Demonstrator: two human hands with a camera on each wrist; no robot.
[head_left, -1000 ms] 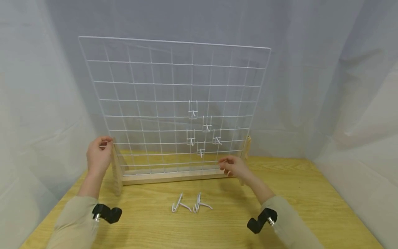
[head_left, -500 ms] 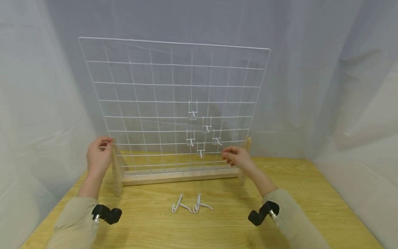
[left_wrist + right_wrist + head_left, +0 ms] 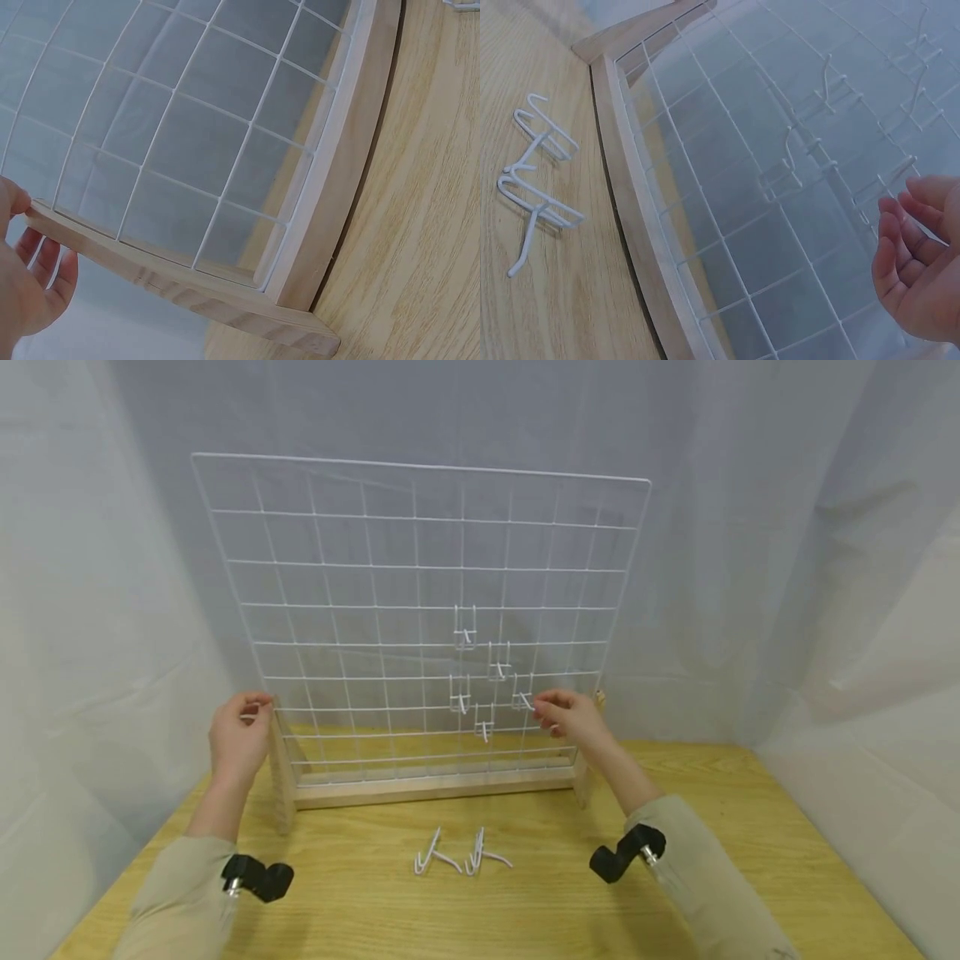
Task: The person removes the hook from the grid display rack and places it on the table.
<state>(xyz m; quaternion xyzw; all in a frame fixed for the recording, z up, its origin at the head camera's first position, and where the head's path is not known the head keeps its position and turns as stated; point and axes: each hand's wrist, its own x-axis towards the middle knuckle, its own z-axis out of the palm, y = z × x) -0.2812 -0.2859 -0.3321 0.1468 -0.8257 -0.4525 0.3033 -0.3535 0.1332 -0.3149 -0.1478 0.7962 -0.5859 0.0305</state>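
Head view: your left hand (image 3: 238, 735) pinches the pale wooden stand (image 3: 435, 787);
your right hand (image 3: 576, 718) is at a white wire hook (image 3: 524, 701) hung on the white wire grid (image 3: 377, 606); its grip I can't tell.

Seven white hooks are in sight. Five hang on one white wire grid (image 3: 419, 607): one highest hook (image 3: 467, 636), one second-highest hook (image 3: 501, 670), a pair made up of a left middle hook (image 3: 462, 703) and a right middle hook (image 3: 526, 700), and one lowest hook (image 3: 485, 731). The other two, a left loose hook (image 3: 433, 850) and a right loose hook (image 3: 478, 851), lie on one worktop (image 3: 375, 910). One wooden stand counts two uprights, a left upright (image 3: 282, 768) and a right upright (image 3: 582, 781), plus one base bar (image 3: 435, 787). There are two hands, left hand (image 3: 240, 735) and right hand (image 3: 577, 722), two sleeves (image 3: 180, 893) and two black mounts (image 3: 258, 877).
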